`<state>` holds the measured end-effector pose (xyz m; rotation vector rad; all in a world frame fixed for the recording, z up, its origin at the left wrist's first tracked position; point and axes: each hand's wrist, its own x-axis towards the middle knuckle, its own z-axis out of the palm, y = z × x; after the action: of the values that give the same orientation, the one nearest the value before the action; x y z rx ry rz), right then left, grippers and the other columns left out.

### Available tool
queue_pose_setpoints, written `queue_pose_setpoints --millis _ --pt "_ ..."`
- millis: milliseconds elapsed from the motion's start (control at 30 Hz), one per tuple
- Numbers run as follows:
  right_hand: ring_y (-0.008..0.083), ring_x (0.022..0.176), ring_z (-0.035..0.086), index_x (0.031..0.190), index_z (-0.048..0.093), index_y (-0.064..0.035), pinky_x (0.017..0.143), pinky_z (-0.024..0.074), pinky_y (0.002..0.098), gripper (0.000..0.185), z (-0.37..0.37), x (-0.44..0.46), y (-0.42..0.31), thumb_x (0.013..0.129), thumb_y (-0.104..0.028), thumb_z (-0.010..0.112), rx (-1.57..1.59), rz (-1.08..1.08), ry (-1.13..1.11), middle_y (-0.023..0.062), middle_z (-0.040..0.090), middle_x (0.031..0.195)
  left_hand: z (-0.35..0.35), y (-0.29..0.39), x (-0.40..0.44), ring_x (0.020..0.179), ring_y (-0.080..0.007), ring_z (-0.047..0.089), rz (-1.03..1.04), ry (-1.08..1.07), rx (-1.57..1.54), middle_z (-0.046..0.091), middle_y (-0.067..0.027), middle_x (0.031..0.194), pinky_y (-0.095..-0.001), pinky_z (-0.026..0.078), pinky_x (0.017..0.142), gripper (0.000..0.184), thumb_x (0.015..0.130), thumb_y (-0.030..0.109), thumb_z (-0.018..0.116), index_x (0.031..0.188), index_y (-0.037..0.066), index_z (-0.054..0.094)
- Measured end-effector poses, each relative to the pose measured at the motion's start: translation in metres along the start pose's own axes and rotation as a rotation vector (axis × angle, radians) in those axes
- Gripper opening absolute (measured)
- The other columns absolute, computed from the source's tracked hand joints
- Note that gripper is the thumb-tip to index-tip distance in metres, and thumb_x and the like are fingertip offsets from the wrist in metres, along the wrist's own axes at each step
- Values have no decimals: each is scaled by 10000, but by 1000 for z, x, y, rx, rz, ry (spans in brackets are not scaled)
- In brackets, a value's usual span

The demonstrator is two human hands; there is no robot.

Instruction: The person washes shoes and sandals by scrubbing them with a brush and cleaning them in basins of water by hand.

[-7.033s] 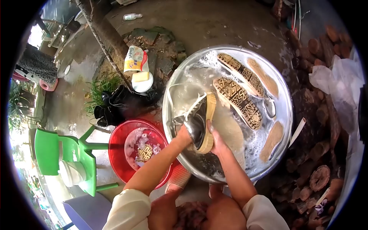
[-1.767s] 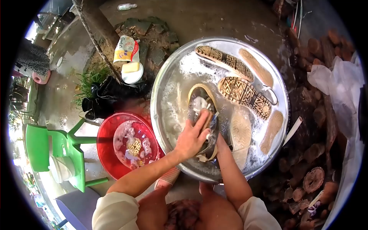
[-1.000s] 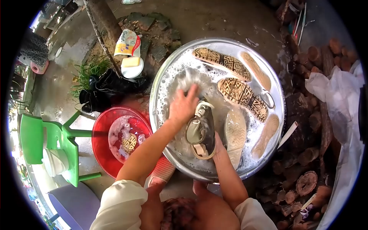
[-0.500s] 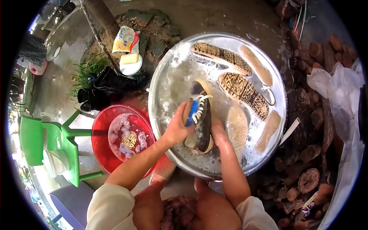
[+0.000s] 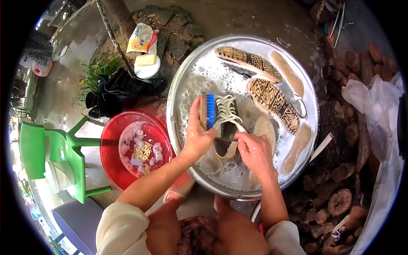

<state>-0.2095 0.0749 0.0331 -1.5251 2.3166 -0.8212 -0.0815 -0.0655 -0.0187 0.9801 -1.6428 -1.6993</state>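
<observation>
In the head view my left hand (image 5: 197,138) is closed around a scrub brush (image 5: 204,111) with a wooden back and blue bristles facing right, beside the laces. A dark sneaker (image 5: 229,136) with white laces (image 5: 226,108) lies in soapy water in a large metal basin (image 5: 171,114). My right hand (image 5: 256,155) pinches the sneaker by its lace area; whether a lace or the opening's edge is between the fingers I cannot tell. Part of the sneaker is hidden by the hands and water.
Two patterned-sole shoes (image 5: 274,102) and several insoles (image 5: 296,148) lie in the basin. Left of it stand a red tub (image 5: 106,146), a green chair (image 5: 76,157) and black boots (image 5: 121,95). Soap (image 5: 145,60) sits behind; firewood (image 5: 340,202) is stacked right.
My right hand has come up from the sneaker's lower right side to its laces. The brush has lifted slightly left, off the laces, and the sneaker sits lower, its opening facing up.
</observation>
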Motion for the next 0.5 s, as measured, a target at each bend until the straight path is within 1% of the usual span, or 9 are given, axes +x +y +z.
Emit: queue_pose_setpoints --millis 33,100,133,167,233,300,367,400,500 --pt "323 717 667 965 684 -81 690 490 444 145 -1 -3 -1 842 -53 614 -29 71 -70 129 698 781 5 -3 -4 1120 -223 531 46 -8 82 481 -148 1330 -305 472 907 927 722 -92 577 1541 92 183" --pt "355 745 665 964 687 -69 700 501 465 162 -2 2 -4 816 -46 623 -147 234 -188 161 692 800 14 -1 -11 1222 -267 500 140 -14 245 450 -182 1391 -339 445 993 915 735 -73 587 1541 86 185" --pt "371 759 664 963 688 -63 705 506 476 172 -1 5 -5 803 -43 628 -203 314 -251 178 690 810 18 4 -14 1254 -302 485 98 -36 212 436 -201 1408 -361 429 1022 913 734 -65 592 1539 85 190" --pt "376 756 664 949 689 -55 697 507 475 171 2 9 -3 789 -45 629 -248 214 -308 186 682 794 22 9 -17 1286 -336 469 55 -59 182 421 -220 1425 -383 414 1051 910 733 -58 596 1537 83 195" --pt "386 749 663 922 691 -39 682 509 473 172 15 18 7 761 -51 630 -330 16 -421 203 668 763 24 21 -21 1354 -410 391 73 -109 241 363 -255 1460 -428 346 1121 919 714 -56 596 1534 83 204" --pt "376 725 666 871 689 -40 660 512 474 152 20 26 13 735 -51 620 -352 -32 -516 175 664 745 24 27 -23 1370 -404 369 1 -135 243 363 -254 1458 -426 328 1133 921 707 -63 592 1532 83 209" --pt "361 713 669 860 692 -52 640 512 472 144 26 35 17 741 -45 612 -375 -44 -610 159 670 762 23 25 -23 1352 -387 397 27 -108 268 385 -247 1438 -413 345 1121 925 702 -69 586 1532 79 205" --pt "349 668 664 862 663 -55 604 511 465 130 38 28 35 748 -26 607 -462 -196 -467 149 670 753 22 21 -21 1343 -378 411 41 -94 281 397 -243 1429 -407 353 1114 927 700 -72 583 1532 77 202" --pt "347 630 656 872 617 -64 581 508 463 71 30 26 29 812 -39 590 -299 -139 -99 155 654 703 14 -4 -9 1244 -466 433 61 -28 149 405 -280 1345 -457 397 1044 943 720 -7 614 1541 94 161"
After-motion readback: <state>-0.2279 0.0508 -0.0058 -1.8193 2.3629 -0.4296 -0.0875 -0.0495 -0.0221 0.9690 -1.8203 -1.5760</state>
